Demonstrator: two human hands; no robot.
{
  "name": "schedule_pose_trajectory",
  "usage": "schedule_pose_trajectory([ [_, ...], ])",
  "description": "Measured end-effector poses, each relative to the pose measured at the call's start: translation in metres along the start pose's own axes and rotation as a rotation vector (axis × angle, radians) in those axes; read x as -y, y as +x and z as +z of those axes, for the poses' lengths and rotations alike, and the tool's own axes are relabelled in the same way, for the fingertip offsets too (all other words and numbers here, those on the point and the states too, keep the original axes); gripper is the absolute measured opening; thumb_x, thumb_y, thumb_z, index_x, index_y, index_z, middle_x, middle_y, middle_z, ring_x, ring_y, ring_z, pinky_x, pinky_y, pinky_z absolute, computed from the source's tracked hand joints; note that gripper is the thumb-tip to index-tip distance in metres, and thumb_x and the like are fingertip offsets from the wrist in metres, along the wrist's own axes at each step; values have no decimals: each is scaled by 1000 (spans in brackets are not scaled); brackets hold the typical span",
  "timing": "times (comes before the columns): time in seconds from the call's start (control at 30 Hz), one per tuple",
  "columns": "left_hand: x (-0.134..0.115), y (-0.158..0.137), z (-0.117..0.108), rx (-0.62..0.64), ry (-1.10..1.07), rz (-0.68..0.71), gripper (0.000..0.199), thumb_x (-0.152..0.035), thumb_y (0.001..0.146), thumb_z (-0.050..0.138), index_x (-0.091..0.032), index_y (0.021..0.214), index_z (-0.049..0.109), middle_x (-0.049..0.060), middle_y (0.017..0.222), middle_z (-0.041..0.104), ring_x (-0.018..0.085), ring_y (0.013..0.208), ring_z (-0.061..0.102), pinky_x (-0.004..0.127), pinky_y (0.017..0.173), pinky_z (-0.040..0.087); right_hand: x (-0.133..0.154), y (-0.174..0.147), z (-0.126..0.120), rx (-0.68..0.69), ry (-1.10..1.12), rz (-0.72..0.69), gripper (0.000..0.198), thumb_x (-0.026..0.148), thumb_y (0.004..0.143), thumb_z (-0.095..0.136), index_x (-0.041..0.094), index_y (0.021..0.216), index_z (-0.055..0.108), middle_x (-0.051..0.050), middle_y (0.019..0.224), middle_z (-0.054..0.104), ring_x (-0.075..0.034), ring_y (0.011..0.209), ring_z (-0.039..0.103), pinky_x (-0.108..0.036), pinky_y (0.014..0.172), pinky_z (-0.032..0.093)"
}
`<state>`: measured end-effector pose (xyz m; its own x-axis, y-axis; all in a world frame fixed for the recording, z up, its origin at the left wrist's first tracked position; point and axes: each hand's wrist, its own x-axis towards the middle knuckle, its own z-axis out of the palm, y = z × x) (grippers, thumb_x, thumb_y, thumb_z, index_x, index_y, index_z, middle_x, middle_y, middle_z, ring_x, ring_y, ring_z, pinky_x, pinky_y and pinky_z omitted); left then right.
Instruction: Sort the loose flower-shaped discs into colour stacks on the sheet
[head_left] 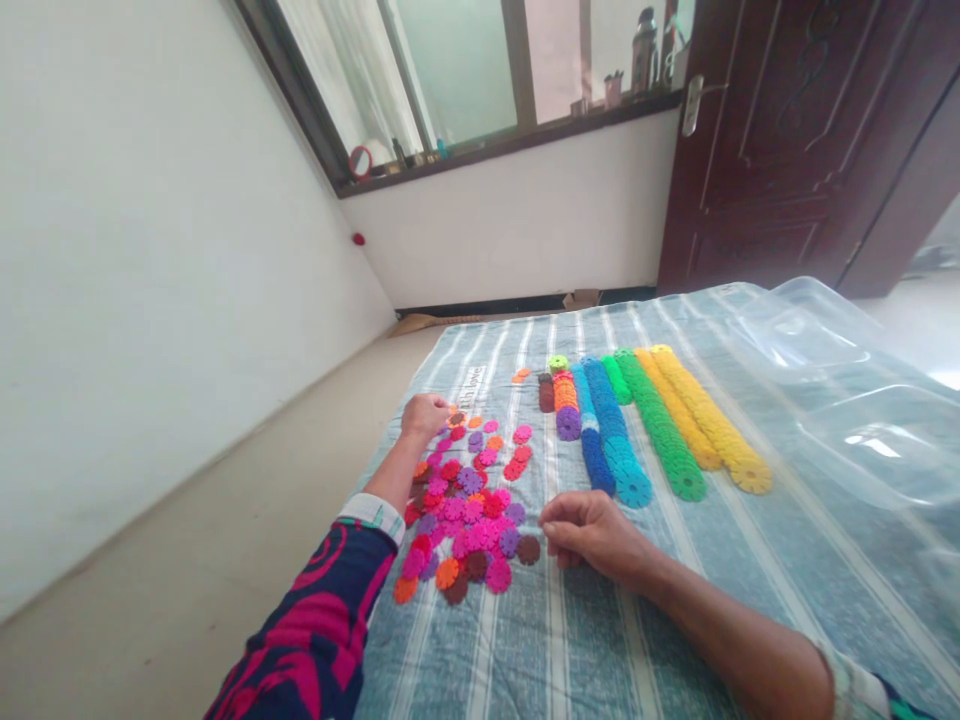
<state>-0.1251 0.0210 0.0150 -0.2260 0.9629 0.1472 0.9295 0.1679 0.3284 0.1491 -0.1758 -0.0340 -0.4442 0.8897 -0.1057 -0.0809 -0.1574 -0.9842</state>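
A loose heap of notched plastic discs (472, 510) in pink, red, purple, orange and brown lies on the striped cloth. My left hand (426, 415) is at the far edge of this heap, its fingers pinched together beside orange and brown discs (457, 420). Whether a disc is between those fingertips is too small to tell. To the right of the heap, my right hand (592, 535) hovers low with curled fingers, near a brown disc (529, 550). Its fingertips press together, and anything inside them is hidden. Small overlapping red discs (517, 465) lie between the hands.
Overlapping rows of yellow discs (705, 420), green discs (660, 430) and blue discs (615, 420) lie on the right. Shorter rows include orange discs (564, 392) and brown discs (547, 393). Two clear plastic containers (885, 440) stand farther right. A dark red door (795, 150) is behind.
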Motion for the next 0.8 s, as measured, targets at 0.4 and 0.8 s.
schedule_pose_trajectory([
  [0.4, 8, -2, 7, 69, 108, 11, 21, -39, 70, 67, -19, 73, 74, 2, 58, 66, 17, 64, 61, 24, 54, 35, -2, -1, -2, -11, -49, 2, 20, 40, 74, 68, 20, 80, 68, 2, 62, 64, -11, 52, 57, -21, 48, 41],
  [0.8, 2, 1, 13, 65, 76, 2, 18, -37, 65, 73, -19, 67, 68, -1, 56, 61, 15, 58, 57, 25, 51, 32, 0, -1, 0, -16, -26, -4, 16, 35, 74, 66, 20, 77, 66, 2, 61, 64, -11, 52, 58, -21, 48, 41],
])
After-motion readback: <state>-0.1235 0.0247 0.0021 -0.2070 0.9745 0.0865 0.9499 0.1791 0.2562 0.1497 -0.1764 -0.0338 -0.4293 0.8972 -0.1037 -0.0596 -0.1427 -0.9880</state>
